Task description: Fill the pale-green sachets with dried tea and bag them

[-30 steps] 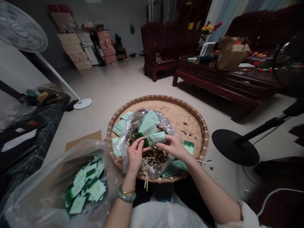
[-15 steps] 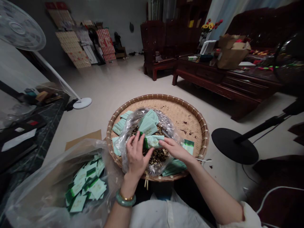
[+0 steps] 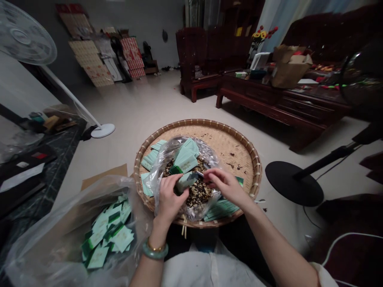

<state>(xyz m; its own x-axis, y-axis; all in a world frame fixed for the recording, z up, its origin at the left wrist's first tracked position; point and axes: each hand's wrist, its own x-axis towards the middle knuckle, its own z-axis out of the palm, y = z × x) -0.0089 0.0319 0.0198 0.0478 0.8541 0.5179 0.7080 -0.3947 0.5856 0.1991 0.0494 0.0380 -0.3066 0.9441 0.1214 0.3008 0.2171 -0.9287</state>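
Note:
A round woven tray (image 3: 239, 137) sits in front of me with a clear plastic bag (image 3: 163, 161) of dark loose tea (image 3: 199, 193) on it. Several pale green packets (image 3: 186, 156) lie in the bag and around it on the tray. My left hand (image 3: 170, 199) is closed around one green packet (image 3: 185, 181) over the tea. My right hand (image 3: 225, 184) is beside it, fingers pinched at the packet's right end, holding something small and metallic I cannot make out.
A large clear bag (image 3: 60, 235) of filled green packets (image 3: 107, 235) lies at my lower left. A white standing fan (image 3: 26, 36) is on the left, a black fan base (image 3: 293, 183) on the right. Dark wooden furniture (image 3: 269, 95) stands behind.
My left hand opened briefly, then closed around the packet. My right hand shifted from the packet's right end to a pinch just above the tea.

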